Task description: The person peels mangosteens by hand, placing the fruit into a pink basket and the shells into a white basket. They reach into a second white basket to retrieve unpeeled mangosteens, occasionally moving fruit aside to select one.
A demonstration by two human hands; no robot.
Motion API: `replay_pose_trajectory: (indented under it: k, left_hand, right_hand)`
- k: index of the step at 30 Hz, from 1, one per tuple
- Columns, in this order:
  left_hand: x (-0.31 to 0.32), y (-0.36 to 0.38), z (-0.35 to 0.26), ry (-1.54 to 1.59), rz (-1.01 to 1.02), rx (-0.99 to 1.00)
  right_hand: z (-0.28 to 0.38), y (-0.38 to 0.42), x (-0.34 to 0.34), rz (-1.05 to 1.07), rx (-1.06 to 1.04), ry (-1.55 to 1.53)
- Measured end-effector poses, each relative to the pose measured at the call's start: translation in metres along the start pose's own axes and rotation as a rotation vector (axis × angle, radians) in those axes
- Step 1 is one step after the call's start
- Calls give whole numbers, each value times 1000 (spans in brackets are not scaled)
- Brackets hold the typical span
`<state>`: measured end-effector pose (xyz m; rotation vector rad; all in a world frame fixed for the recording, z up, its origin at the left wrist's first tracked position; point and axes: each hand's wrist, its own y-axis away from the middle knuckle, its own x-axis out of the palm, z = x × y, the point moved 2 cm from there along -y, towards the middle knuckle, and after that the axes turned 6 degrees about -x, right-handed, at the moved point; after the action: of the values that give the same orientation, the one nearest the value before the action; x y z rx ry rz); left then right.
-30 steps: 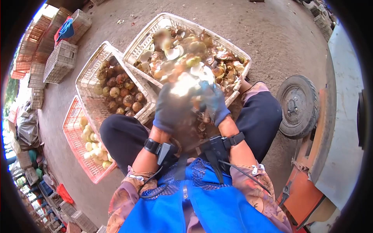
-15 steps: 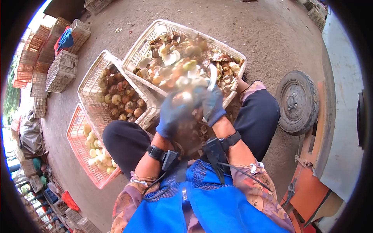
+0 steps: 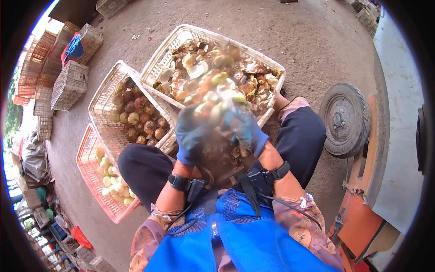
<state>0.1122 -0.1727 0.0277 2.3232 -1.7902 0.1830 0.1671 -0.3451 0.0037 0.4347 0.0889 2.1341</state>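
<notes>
At the centre of the frame, a pale rounded piece, badly blurred, shows between the gloved left hand and right hand; both are curled inward, but whether either grips it, or anything else, I cannot tell. With the crate of peelings just above them, a loose grip on a wet piece could, I judge, let it drop among the scraps. Further out at left, a crate of brown fruits stands near the left knee, whose sudden shift could jostle it.
</notes>
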Motion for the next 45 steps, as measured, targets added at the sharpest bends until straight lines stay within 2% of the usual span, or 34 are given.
replay_pose_trajectory:
  k: [2,3,5,7,8,9,12,13,14,17,19,21,23,25,27,29,31,33,36,38,39,41,43,45]
  left_hand:
    - [7,3,-12,247,41,-208]
    - [9,5,-16,291,62,-235]
    - [9,3,-14,248,101,-178]
    - [9,1,-8,208,138,-121]
    - [8,1,-4,46,60,-60]
    - [8,2,-2,-118,-15,1]
    - [9,3,1,-180,-74,-16]
    - [8,2,3,-289,-106,79]
    - [6,4,5,-290,-109,74]
    - [4,6,3,-640,-130,331]
    - [1,8,6,-535,-122,280]
    - [-1,10,9,-429,-115,229]
    - [-3,11,11,-327,-98,214]
    - [-13,8,17,-425,-70,294]
    - [-18,9,23,-523,-39,372]
    - [-18,12,24,-644,-26,355]
    - [-19,13,35,-590,-30,306]
    - [-20,12,42,-534,-33,259]
    - [-11,11,34,-701,-89,254]
    - [-6,11,37,-508,-114,155]
    - [-6,11,36,-507,-112,152]
    - [-6,10,28,-654,-66,369]
    - [-10,9,32,-574,-52,351]
    - [-10,10,32,-496,-39,325]
  right_hand:
    - [-23,-7,8,-63,-129,-382]
    - [-24,-7,8,-64,-131,-384]
    - [2,-2,14,-114,-618,552]
    - [29,1,22,-154,-665,527]
    - [37,3,25,-192,-712,502]
    - [36,4,26,-193,-712,496]
    - [35,12,31,-270,-591,577]
    - [36,18,37,-293,-552,779]
    - [36,22,41,-315,-506,979]
    - [25,21,36,-307,-621,1087]
    - [27,21,31,-307,-695,1106]
    - [33,21,28,-163,-534,1038]
    - [33,21,26,-160,-535,933]
    - [33,19,22,-160,-535,829]
    - [33,18,20,-18,-484,1091]
    - [24,13,22,-27,-407,1124]
    - [22,12,27,-90,-331,1160]
    - [10,15,27,-107,-360,1111]
    - [14,22,25,-127,-379,985]
    - [19,24,23,-139,-370,907]
    - [20,24,22,-125,-332,905]
    - [25,25,19,-111,-291,904]
    - [32,24,14,-73,-222,630]
    - [26,17,11,-52,-215,615]
